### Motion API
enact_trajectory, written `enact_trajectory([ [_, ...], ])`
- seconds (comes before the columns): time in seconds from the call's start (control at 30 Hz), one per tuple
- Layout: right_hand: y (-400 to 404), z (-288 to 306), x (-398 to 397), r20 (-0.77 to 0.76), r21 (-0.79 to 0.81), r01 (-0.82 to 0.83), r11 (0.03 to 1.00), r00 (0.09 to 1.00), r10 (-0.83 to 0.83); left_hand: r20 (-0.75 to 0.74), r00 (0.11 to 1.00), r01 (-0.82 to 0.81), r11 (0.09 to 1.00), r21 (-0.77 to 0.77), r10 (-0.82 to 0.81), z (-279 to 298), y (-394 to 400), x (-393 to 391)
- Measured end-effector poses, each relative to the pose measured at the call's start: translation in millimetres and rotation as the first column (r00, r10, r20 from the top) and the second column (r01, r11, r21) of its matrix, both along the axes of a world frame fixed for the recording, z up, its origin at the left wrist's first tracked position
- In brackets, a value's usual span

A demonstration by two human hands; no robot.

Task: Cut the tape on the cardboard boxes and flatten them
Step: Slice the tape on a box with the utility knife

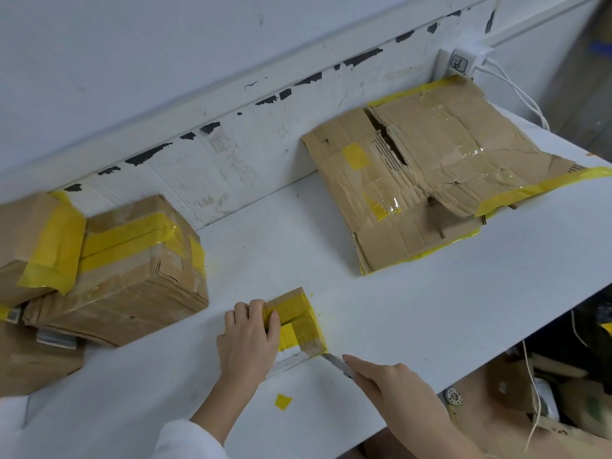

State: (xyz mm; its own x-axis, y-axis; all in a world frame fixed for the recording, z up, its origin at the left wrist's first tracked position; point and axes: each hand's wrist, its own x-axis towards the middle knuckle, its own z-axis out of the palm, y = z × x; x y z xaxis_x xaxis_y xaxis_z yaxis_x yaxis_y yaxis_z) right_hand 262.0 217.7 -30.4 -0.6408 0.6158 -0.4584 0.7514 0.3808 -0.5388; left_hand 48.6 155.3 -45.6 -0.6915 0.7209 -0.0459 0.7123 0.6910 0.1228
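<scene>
A small cardboard box (294, 321), wrapped in yellow tape and carrying a white label on its near face, sits near the front edge of the white table (381, 313). It looks light and stiff enough to slide under a blade's push, so it probably needs pinning from above, clear of the cutting line. The left hand (248, 336) does this, fingers curled over the box's left top edge and gripping it. The right hand (387, 376) grasps a utility knife (336, 361), index finger laid along its spine, with the blade tip touching the box's near right corner at table level. The tape appears glossy and may let the blade skid. To the left stand larger taped boxes (132, 260), still sealed; at the back right lies flattened cardboard (447, 180), creased and torn, with yellow tape along its edges. A loose scrap of yellow tape (282, 401) lies on the table between the forearms.
</scene>
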Motion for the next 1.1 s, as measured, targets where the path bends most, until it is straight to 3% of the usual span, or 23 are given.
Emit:
enact_trajectory([
  [0.1,9,-7,7,-0.172,-0.222,0.196,0.955,0.956,-0.236,0.013,1.0,-0.023,0.999,-0.033,0.023,1,-1,-2],
  [0.2,20,-9,-3,-0.194,-0.452,0.34,0.824,0.865,-0.463,0.073,0.995,-0.072,0.997,0.039,0.069,2,-9,-3],
  [0.37,14,-5,-49,-0.265,-0.502,0.371,0.781,0.793,-0.548,0.207,0.964,-0.211,0.954,0.213,0.167,7,-26,-9],
  [0.47,-1,3,-79,-0.363,-0.517,0.299,0.802,0.772,-0.522,0.29,0.906,-0.37,0.909,0.189,0.309,12,-28,-4],
  [0.53,-8,7,-95,-0.386,-0.521,0.264,0.812,0.775,-0.5,0.276,0.898,-0.385,0.916,0.112,0.343,17,-28,-3],
  [0.6,-8,8,-107,-0.381,-0.49,0.297,0.819,0.772,-0.508,0.266,0.92,-0.308,0.951,0.033,0.289,22,-32,-9],
  [0.67,2,9,-115,-0.377,-0.447,0.335,0.829,0.77,-0.514,0.357,0.912,-0.219,0.976,0.009,0.201,22,-34,-17],
  [0.73,15,11,-125,-0.383,-0.439,0.314,0.842,0.783,-0.491,0.56,0.817,-0.197,0.979,0.044,0.139,16,-35,-19],
  [0.8,26,9,-133,-0.396,-0.392,0.288,0.874,0.804,-0.443,0.74,0.659,-0.277,0.958,0.074,0.134,8,-34,-16],
  [0.87,38,1,-133,-0.381,-0.248,0.323,0.913,0.834,-0.399,0.802,0.583,-0.325,0.942,0.082,0.131,2,-35,-13],
  [1.0,54,-27,-103,-0.125,0.106,0.269,0.957,0.959,-0.255,0.805,0.586,-0.339,0.931,0.133,0.098,-5,-37,-10],
  [1.1,57,-45,-85,0.057,0.273,0.128,0.954,0.987,-0.149,0.806,0.585,-0.347,0.927,0.142,0.095,-5,-36,-9],
])
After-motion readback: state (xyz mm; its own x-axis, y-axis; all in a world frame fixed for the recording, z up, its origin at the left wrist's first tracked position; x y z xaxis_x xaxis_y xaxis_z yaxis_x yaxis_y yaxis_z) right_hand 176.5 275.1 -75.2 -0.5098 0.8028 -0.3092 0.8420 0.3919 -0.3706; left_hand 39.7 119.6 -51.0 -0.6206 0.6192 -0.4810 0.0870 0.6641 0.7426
